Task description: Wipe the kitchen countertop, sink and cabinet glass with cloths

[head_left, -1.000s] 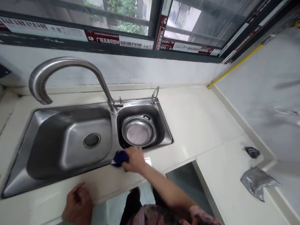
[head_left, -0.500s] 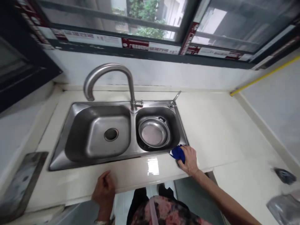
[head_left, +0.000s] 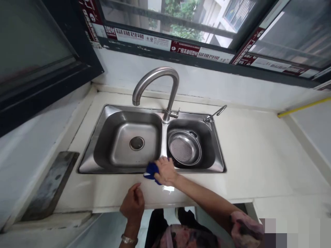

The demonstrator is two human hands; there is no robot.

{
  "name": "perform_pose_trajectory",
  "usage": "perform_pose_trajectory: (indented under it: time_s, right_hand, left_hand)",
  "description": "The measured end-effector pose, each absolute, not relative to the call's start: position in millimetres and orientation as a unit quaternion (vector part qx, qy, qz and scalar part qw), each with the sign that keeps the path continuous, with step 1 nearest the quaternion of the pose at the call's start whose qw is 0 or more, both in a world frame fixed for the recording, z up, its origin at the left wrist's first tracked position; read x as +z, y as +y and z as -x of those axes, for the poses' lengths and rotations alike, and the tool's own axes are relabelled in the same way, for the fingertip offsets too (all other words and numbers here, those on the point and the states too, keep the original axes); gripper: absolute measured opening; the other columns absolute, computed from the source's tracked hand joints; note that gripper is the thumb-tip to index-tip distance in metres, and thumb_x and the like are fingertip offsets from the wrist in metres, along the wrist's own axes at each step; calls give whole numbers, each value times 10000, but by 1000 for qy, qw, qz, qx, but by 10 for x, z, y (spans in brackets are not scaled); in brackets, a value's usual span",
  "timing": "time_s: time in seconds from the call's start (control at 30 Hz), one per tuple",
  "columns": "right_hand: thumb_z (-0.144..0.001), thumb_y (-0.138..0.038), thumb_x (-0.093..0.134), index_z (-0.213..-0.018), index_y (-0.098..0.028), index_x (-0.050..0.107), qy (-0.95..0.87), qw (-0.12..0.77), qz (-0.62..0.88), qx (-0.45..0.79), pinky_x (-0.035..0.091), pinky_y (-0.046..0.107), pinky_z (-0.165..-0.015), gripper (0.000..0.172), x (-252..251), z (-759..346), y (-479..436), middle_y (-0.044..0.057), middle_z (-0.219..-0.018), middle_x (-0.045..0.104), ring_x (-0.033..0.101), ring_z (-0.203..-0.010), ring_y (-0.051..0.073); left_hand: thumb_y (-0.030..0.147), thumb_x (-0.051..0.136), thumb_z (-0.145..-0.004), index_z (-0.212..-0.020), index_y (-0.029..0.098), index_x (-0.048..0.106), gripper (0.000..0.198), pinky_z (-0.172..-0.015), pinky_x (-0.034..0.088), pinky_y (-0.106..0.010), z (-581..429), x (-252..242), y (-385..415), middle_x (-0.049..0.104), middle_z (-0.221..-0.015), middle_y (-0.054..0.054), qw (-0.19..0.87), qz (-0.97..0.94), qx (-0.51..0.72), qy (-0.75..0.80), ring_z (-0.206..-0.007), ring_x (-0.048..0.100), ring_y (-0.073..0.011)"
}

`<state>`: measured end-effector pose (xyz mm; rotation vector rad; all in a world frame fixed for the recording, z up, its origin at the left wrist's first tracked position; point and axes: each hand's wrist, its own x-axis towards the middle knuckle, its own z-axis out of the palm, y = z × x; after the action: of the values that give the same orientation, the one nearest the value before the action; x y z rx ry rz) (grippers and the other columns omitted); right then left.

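My right hand point(head_left: 166, 171) presses a blue cloth point(head_left: 152, 172) against the front rim of the steel double sink point(head_left: 103, 170), near the divider between the bowls. Part of the cloth bunches out past my fingers onto the counter. My left hand point(head_left: 133, 201) hovers at the counter's front edge with its fingers curled in, and nothing shows in them. In the right bowl sits a round metal strainer point(head_left: 182, 150) with a perforated bottom. The left bowl has a drain point(head_left: 137, 143) in its floor.
A curved steel faucet point(head_left: 157, 74) rises behind the divider, and a small spout point(head_left: 218, 112) stands at the rear right corner. A dark-framed open window point(head_left: 77, 79) juts in at left. A worn grey slab point(head_left: 51, 186) lies left of the sink on the pale counter point(head_left: 248, 155).
My right hand has slid the blue cloth leftward along the sink's front edge, from the right corner to near the divider. The view has turned left.
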<state>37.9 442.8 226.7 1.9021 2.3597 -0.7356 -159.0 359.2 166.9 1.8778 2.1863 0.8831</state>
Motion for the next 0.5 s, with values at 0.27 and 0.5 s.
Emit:
perform_pose_trajectory:
  time_s: [0.27, 0.5]
  right_hand:
    - [-887, -411, 613, -1374, -195, 547, 753, -50, -602, -260, 372, 487, -998, 537, 2124, -118, 4599, 116, -1280, 601, 484, -1157, 308]
    - [-844, -271, 636, -1417, -207, 491, 695, -97, -674, -232, 365, 477, -1019, 594, 1999, -558, 4465, 126, -1390, 552, 469, -1225, 316]
  left_hand:
    - [270, 501, -981, -975, 232, 781, 283, -605, 434, -263, 1622, 1713, 3630, 795, -844, -19, 35, -689, 302, 658, -662, 691, -153]
    - [206, 518, -982, -965, 254, 761, 248, -586, 462, -262, 1635, 1690, 3647, 801, -873, 19, 2, -727, 325, 605, -616, 691, -134]
